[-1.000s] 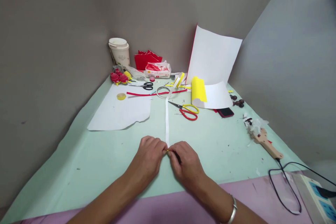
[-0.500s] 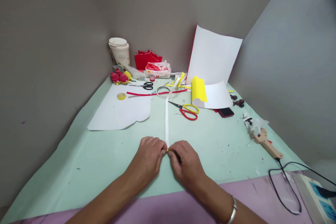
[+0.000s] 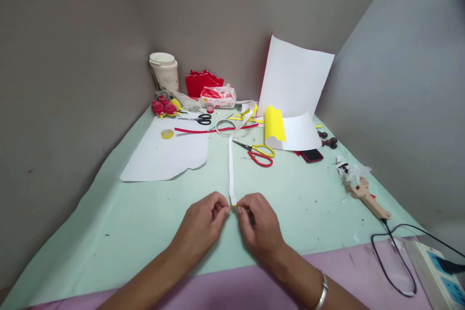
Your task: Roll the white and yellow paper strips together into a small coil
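- The long thin white paper strip (image 3: 231,167) lies on the pale green table cover (image 3: 109,213). Its long side runs from near to far, straight away from the person.
- The near end of the strip has a tiny yellow tip (image 3: 234,204). That end sits between the two hands, near the front middle of the table.
- The far end curls up by the ring of clear tape (image 3: 225,127) at the back.
- The left hand (image 3: 203,223) has its fingers curled, with thumb and first finger close together just left of the yellow tip. It may be touching the tip, but that part is too small to tell.
- The right hand (image 3: 259,225) pinches the near end of the strip with its fingertips.
- A moment ago both hands were pressed tight together over the end. Now they are a little apart, and the tip shows.
- The red and yellow scissors (image 3: 258,152) lie just right of the strip, farther back.
- A big white paper sheet (image 3: 165,155) lies to the left.
- Grey walls meet in a corner behind the table.
- A purple cloth (image 3: 232,286) edges the near side.
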`<state>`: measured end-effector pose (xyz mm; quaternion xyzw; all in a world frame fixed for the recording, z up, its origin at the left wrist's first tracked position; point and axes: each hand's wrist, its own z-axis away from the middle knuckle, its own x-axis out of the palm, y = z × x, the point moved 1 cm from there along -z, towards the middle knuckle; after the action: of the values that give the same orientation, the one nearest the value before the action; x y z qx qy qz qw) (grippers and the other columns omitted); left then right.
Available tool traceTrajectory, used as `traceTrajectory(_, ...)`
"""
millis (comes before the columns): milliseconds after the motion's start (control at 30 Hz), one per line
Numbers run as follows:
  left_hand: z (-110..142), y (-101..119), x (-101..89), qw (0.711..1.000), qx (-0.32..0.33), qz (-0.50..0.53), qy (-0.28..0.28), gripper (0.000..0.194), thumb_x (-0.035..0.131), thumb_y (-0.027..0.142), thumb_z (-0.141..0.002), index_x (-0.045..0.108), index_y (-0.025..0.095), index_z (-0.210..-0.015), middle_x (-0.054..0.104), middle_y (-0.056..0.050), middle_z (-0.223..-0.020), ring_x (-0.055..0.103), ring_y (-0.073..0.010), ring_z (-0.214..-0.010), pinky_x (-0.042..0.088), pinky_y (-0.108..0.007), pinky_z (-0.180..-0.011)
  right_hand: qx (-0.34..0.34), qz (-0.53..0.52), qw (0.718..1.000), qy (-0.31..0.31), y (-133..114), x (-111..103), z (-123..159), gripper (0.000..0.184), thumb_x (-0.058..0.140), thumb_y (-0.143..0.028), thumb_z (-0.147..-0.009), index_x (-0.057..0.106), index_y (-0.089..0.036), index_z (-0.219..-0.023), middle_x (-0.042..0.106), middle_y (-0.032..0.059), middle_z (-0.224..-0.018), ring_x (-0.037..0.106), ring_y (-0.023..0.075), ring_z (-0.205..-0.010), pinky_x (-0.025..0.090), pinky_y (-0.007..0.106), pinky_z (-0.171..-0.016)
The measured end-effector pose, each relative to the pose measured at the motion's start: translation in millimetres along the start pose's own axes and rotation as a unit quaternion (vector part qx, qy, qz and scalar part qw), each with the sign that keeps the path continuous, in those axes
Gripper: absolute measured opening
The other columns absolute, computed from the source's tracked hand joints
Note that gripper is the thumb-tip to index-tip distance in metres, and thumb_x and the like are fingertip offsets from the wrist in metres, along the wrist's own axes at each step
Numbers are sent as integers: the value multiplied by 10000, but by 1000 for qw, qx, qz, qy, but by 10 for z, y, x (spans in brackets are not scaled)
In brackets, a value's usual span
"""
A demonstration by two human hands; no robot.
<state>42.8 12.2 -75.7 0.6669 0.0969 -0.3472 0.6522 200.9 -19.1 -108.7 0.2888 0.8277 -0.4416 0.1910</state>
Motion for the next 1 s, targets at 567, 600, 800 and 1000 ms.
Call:
traceTrajectory(567, -33, -54, 39, 873, -162, 436, -149, 324, 657, 441, -811, 715, 126, -855, 645, -54, -847, 518, -110, -680, 497, -285, -711, -40, -30, 999, 4, -15, -31, 20, 179, 469, -66, -875, 563, -211, -925, 619, 28, -787, 532, 170, -743, 455, 307, -671)
traceTrajectory(600, -35, -50, 36, 867, -168, 445, -149, 324, 668, 440, -805, 713, 121, -839, 636, -51, -834, 500, -101, -664, 494, -268, -677, -45, -31, 998, 2, -14, -35, 22, 185, 468, -62, -872, 565, -210, -925, 619, 29, -787, 533, 170, -745, 457, 309, -675)
traceTrajectory(800, -36, -52, 38, 826, -195, 499, -174, 306, 735, 416, -758, 697, 114, -780, 591, -24, -782, 442, -69, -625, 448, -191, -574, -56, -57, 997, 4, 9, -47, 36, 211, 487, -57, -862, 585, -201, -981, 588, 50, -842, 541, 171, -794, 484, 312, -687)
traceTrajectory(1000, -44, -68, 38, 817, -200, 505, -193, 308, 742, 407, -756, 662, 109, -743, 541, -2, -730, 412, -62, -608, 420, -172, -537, -50, -81, 995, -5, 15, -53, 37, 206, 501, -56, -847, 589, -189, -978, 559, 60, -856, 538, 173, -805, 487, 318, -692)
